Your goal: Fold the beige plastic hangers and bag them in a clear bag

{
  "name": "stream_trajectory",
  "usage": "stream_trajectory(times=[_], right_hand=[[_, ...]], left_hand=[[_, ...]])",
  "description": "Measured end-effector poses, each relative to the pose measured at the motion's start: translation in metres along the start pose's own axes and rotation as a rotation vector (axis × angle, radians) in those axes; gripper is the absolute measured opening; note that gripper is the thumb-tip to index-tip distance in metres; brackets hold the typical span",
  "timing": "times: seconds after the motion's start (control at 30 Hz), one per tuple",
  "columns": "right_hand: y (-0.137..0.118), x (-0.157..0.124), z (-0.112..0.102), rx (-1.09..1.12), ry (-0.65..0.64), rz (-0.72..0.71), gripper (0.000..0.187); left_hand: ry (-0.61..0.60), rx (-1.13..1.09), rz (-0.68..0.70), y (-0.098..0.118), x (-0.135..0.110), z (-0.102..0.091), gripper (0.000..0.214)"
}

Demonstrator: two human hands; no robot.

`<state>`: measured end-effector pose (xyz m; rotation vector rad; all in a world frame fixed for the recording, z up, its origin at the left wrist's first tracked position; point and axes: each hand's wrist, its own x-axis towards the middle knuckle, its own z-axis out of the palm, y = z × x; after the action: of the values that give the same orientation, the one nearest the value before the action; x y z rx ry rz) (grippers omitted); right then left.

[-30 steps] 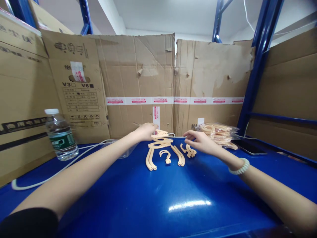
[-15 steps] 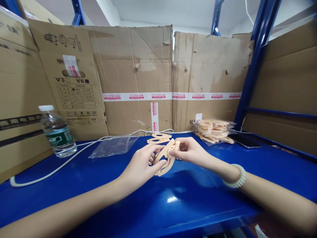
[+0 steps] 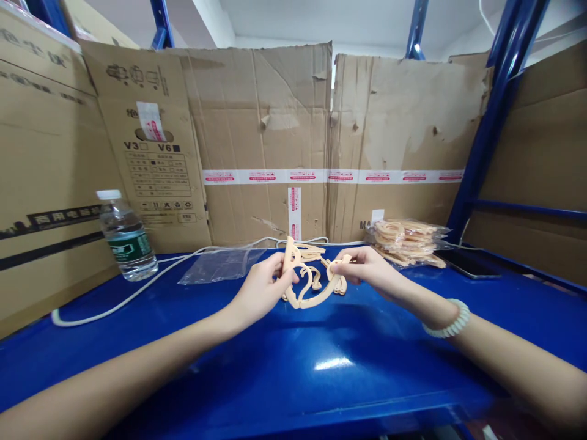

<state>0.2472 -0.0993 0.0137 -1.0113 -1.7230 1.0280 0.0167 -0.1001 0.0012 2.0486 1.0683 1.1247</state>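
A beige folding clothes hanger (image 3: 317, 299) is held in the air above the blue table, its two arms spread in a V with the joint at the bottom. My left hand (image 3: 260, 292) pinches the upright left arm between thumb and fingers. At the other end, my right hand (image 3: 373, 272) grips the tip of the right arm. A curved hook shape shows between the arms. Behind the hanger lie more beige hanger pieces (image 3: 310, 252), partly hidden, and a few small ones (image 3: 340, 286) near my right fingers.
A clear plastic bag of stacked beige hangers (image 3: 406, 241) lies at the back right, beside a dark phone (image 3: 470, 264). Left of centre is a flat plastic bag (image 3: 220, 267). A water bottle (image 3: 128, 238) and white cable (image 3: 98, 318) are farther left. Cardboard (image 3: 266, 140) walls the back.
The hanger's arms have swung apart from nearly folded together into an open V. My hands have moved away from each other with them. The view has shifted slightly left.
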Motion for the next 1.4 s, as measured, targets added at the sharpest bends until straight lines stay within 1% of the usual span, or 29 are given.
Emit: stream_trajectory(times=[0.17, 0.27, 0.37, 0.47, 0.53, 0.63, 0.67, 0.7, 0.83, 0.9, 0.97, 1.03, 1.1, 1.27, 1.33, 1.4], right_hand=[[0.009, 0.005, -0.008, 0.183, 0.034, 0.039, 0.029], [0.014, 0.006, -0.011, 0.263, 0.021, 0.039, 0.031], [0.017, 0.005, -0.008, 0.35, -0.039, 0.04, 0.032], [0.018, 0.003, 0.002, 0.402, -0.11, 0.069, 0.036], [0.019, 0.0, 0.011, 0.389, -0.13, 0.064, 0.037], [0.021, -0.004, 0.023, 0.34, -0.165, 0.005, 0.036], [0.022, -0.005, 0.026, 0.324, -0.182, -0.022, 0.036], [0.023, -0.006, 0.028, 0.307, -0.193, -0.056, 0.035], [0.028, -0.006, 0.026, 0.146, -0.207, -0.257, 0.023], [0.027, -0.004, 0.02, 0.021, -0.215, -0.387, 0.017], [0.024, -0.001, 0.014, -0.11, -0.21, -0.517, 0.013], [0.02, 0.0, 0.008, -0.22, -0.205, -0.633, 0.012], [0.015, -0.001, 0.005, -0.302, -0.227, -0.712, 0.013], [0.008, -0.01, 0.003, -0.496, -0.28, -0.824, 0.02], [0.007, -0.014, 0.003, -0.627, -0.281, -0.873, 0.025], [0.006, -0.018, 0.002, -0.754, -0.279, -0.933, 0.03]], left_hand=[[-0.026, 0.037, -0.02, 0.003, 0.013, -0.019, 0.019], [-0.092, 0.108, -0.022, 0.007, 0.014, -0.027, 0.02], [-0.154, 0.121, -0.063, 0.009, 0.009, -0.025, 0.03], [-0.215, 0.082, -0.099, 0.012, 0.001, -0.015, 0.025], [-0.309, -0.001, -0.128, 0.014, -0.004, -0.008, 0.025], [-0.51, -0.284, -0.224, 0.015, -0.011, 0.001, 0.036], [-0.553, -0.375, -0.259, 0.014, -0.013, 0.004, 0.037], [-0.57, -0.44, -0.289, 0.012, -0.014, 0.006, 0.037], [-0.518, -0.544, -0.354, 0.004, -0.016, 0.014, 0.039], [-0.529, -0.546, -0.372, 0.0, -0.016, 0.018, 0.041], [-0.543, -0.499, -0.366, -0.003, -0.017, 0.02, 0.041], [-0.536, -0.408, -0.332, -0.004, -0.018, 0.021, 0.039], [-0.518, -0.302, -0.28, -0.005, -0.02, 0.022, 0.04], [-0.457, -0.041, -0.067, -0.006, -0.023, 0.022, 0.042], [-0.447, 0.009, -0.018, -0.005, -0.024, 0.022, 0.04], [-0.461, 0.009, -0.018, -0.005, -0.024, 0.022, 0.039]])
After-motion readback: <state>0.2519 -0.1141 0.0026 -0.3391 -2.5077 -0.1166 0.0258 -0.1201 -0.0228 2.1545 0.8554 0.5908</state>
